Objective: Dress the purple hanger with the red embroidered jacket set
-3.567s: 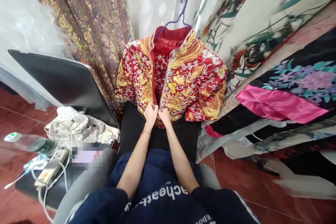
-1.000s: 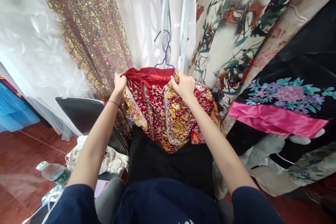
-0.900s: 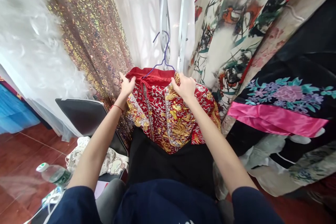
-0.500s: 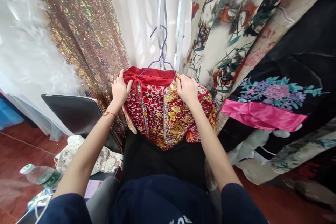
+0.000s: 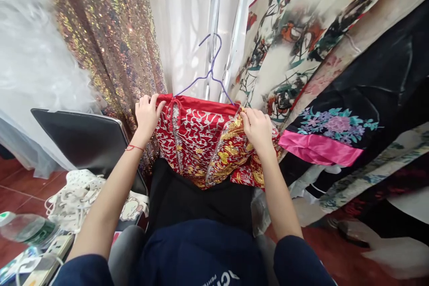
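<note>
A red garment (image 5: 197, 143) with silver and gold embroidery hangs in front of me on a purple wire hanger (image 5: 210, 71). My left hand (image 5: 147, 111) grips its upper left corner by the red waistband, beside a small red tie. At the upper right corner my right hand (image 5: 258, 127) is closed on the gold-embroidered edge. Between the hands the red band is stretched nearly straight. The hanger's hook points up, and its lower part is hidden inside the cloth. The garment's lower end lies over black fabric (image 5: 201, 205) on my lap.
A gold sequin dress (image 5: 107, 22) and a floral white garment (image 5: 295, 31) hang behind. At left are a black chair back (image 5: 80, 143), a white drawstring bag (image 5: 80, 196), a plastic bottle (image 5: 28, 228) and a power strip (image 5: 53, 254). Black embroidered clothing (image 5: 335, 120) hangs at right.
Both hands have moved slightly apart, pulling the top of the garment wider and tauter. The right side now sits lower, and the view has shifted a little.
</note>
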### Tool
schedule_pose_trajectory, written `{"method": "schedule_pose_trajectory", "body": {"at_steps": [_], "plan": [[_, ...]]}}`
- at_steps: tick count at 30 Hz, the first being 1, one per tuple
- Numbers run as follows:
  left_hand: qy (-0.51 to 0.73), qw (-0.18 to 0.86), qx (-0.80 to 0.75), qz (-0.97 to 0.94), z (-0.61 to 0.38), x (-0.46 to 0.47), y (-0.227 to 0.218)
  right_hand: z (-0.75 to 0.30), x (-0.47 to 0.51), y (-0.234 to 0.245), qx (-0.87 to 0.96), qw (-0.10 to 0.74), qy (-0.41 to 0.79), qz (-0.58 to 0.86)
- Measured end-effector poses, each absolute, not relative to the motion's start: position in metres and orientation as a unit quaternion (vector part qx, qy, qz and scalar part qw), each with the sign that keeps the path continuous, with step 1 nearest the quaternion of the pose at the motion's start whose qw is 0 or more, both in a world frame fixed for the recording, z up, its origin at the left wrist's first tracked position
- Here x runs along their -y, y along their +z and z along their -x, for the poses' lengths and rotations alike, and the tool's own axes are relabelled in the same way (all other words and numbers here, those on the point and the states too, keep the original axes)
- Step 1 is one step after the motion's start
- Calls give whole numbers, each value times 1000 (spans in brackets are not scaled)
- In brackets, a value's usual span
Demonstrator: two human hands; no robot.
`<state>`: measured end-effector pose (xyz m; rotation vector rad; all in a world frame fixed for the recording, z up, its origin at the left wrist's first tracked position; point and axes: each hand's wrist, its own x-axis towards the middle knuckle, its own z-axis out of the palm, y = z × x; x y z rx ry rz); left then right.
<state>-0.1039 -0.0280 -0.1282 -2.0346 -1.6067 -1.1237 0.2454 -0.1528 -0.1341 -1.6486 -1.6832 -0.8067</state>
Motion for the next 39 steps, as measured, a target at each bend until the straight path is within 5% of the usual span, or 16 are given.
{"method": "schedule_pose_trajectory", "body": {"at_steps": [8,16,22,34,39], "plan": [[-395,143,574,703,108,26,-120,-268,206,-130,488,335,-314,743],[-448,82,571,683,49,101,-134,-235,274,-113,333,446,-291,778],[-357,-244,299,851,-8,245,-184,-155,293,-156,463,492,-94,731],[-469,-270,450,710,4,249,-215,-127,289,-177,681,466,310,473],[-447,-200,530,693,22,237,-216,-173,271,-190,663,507,194,516]]}}
